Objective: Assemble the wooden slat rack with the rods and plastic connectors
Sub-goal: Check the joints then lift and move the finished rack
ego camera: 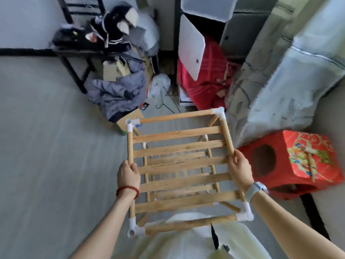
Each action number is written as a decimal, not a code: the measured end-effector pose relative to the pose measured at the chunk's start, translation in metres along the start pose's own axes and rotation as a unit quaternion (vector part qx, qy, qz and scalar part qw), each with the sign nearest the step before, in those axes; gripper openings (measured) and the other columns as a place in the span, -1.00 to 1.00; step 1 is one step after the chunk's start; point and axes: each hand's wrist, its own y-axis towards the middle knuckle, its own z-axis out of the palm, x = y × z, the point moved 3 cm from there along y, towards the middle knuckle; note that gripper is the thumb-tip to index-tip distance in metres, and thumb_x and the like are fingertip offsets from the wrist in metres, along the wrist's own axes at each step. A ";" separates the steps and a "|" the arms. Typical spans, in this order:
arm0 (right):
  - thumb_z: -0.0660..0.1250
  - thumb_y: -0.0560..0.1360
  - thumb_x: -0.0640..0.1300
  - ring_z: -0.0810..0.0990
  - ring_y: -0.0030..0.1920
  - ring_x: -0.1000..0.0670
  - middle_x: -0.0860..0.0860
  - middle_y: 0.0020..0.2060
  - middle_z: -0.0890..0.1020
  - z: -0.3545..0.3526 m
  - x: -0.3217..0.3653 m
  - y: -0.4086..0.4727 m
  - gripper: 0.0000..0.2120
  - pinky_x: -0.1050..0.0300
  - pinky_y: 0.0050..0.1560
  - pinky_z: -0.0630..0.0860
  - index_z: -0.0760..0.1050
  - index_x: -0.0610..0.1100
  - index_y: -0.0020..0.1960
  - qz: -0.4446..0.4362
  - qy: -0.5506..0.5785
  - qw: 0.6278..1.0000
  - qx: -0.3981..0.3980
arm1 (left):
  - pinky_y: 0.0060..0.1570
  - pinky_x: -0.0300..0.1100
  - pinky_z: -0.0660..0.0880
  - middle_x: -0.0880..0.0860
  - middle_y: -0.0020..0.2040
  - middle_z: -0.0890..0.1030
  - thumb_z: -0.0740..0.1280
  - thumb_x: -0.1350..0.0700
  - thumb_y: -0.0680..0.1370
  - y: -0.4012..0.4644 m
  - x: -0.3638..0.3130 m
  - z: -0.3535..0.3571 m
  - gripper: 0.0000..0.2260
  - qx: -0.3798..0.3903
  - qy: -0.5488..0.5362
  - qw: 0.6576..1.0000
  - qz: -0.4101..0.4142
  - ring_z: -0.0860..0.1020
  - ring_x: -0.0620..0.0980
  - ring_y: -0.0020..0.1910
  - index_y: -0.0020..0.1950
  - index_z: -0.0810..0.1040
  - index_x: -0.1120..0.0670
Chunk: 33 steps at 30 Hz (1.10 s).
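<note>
Floor (46, 146) blurred — rack (179, 165) legs half-hidden

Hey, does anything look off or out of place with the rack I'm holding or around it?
On the rack, the two left corner connectors show open sockets with no rod in them. A loose rod lies on the red stool, apart from the rack.

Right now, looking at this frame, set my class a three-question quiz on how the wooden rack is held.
1. True or false: both hands grip the rack.
2. Which wrist wears the red bead bracelet? A) left B) right
3. Fill in: the white corner connectors join round wooden ____.

Key: 1 true: left hand and right hand each hold a side rod. 2 A. 3 rods.
</note>
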 end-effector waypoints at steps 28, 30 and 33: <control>0.10 0.60 -0.22 0.51 -0.22 -0.09 -0.17 0.00 0.52 0.543 0.553 -0.241 -0.59 0.09 -0.26 0.46 0.27 -0.09 0.44 -0.553 -0.102 0.684 0.465 | -0.20 -0.05 0.38 0.28 -0.03 0.47 0.08 0.25 0.61 0.032 0.354 -0.407 -0.52 -0.485 -0.071 0.763 -0.422 0.40 0.14 -0.24 0.51 0.16 -0.02; 0.11 0.60 -0.23 0.51 -0.20 -0.10 -0.18 -0.01 0.53 0.579 0.571 -0.306 -0.60 0.09 -0.23 0.47 0.28 -0.11 0.43 -0.580 -0.100 0.650 0.481 | -0.23 -0.08 0.33 0.29 -0.05 0.48 0.09 0.27 0.60 0.014 0.404 -0.435 -0.52 -0.501 -0.072 0.738 -0.446 0.37 0.11 -0.27 0.51 0.17 0.00; 0.13 0.59 -0.26 0.50 -0.20 -0.10 -0.18 -0.04 0.55 0.623 0.591 -0.401 -0.61 0.12 -0.21 0.45 0.32 -0.14 0.41 -0.610 -0.087 0.616 0.491 | -0.25 -0.10 0.31 0.30 -0.09 0.50 0.09 0.29 0.58 -0.015 0.472 -0.474 -0.51 -0.519 -0.080 0.712 -0.465 0.36 0.10 -0.28 0.50 0.20 0.01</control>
